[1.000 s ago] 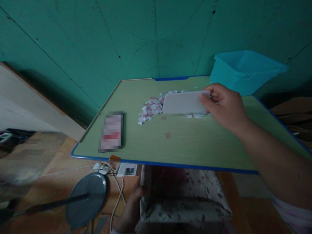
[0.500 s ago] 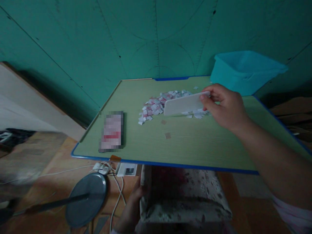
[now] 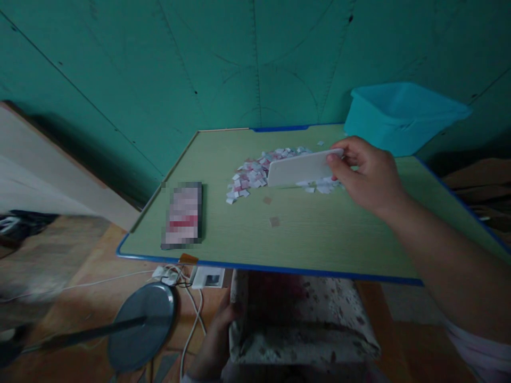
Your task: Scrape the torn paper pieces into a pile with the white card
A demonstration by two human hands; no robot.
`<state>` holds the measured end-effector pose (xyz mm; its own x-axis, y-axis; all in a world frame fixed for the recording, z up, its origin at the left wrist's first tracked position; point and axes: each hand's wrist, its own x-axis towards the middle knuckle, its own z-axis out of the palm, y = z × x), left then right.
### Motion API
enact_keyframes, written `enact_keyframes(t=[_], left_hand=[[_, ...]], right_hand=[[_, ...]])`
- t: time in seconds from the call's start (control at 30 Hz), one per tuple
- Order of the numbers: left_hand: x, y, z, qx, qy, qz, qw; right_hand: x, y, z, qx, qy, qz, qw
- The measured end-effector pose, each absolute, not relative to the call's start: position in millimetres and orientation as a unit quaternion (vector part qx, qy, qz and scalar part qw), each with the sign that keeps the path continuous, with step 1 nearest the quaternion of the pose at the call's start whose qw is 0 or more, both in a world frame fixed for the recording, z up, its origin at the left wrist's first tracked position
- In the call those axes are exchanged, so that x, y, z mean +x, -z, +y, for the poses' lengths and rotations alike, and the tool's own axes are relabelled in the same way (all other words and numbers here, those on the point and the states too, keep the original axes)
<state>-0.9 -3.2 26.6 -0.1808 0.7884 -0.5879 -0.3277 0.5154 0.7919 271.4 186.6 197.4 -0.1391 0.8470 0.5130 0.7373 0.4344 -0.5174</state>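
Observation:
My right hand (image 3: 361, 167) pinches one end of a flat white scraper-like plate (image 3: 297, 169) with rounded corners, tilted above the table. Behind and beneath it spreads a heap of small white and pinkish paper squares (image 3: 251, 173), partly hidden by the plate. Two single squares, one of them a brownish scrap (image 3: 274, 222), lie nearer the front. Below the table edge, my left hand (image 3: 219, 332) grips the left side of a floral fabric-covered box (image 3: 307, 340); its fingertips are partly hidden. The box has an open top, with its dark inside showing.
A turquoise plastic bin (image 3: 415, 119) stands at the table's back right. A phone-like pixelated object (image 3: 183, 215) lies at the left of the green table (image 3: 339, 244), which has a blue edge. White cables (image 3: 195, 306) and a round grey base (image 3: 143, 324) are on the floor.
The white plate has risen very slightly in my right hand. My left hand and the fabric box stay in place, and the paper heap looks the same.

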Motion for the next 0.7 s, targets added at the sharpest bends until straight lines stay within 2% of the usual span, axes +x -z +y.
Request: enact_keyframes(t=[0.13, 0.37, 0.7], left_hand=[[-5.0, -25.7, 1.4, 0.189, -0.421, 0.623, 0.632], [2.0, -25.4, -9.0, 0.226, -0.454, 0.672, 0.54], [7.0, -31.8, -7.2, 0.209, -0.442, 0.658, 0.573]], right_hand=[[270.5, -195.2, 188.4, -0.527, -0.054, -0.765, 0.366], [271.8, -197.6, 186.6, -0.524, -0.064, -0.751, 0.396], [271.0, -196.0, 187.1, -0.518, -0.07, -0.768, 0.37]])
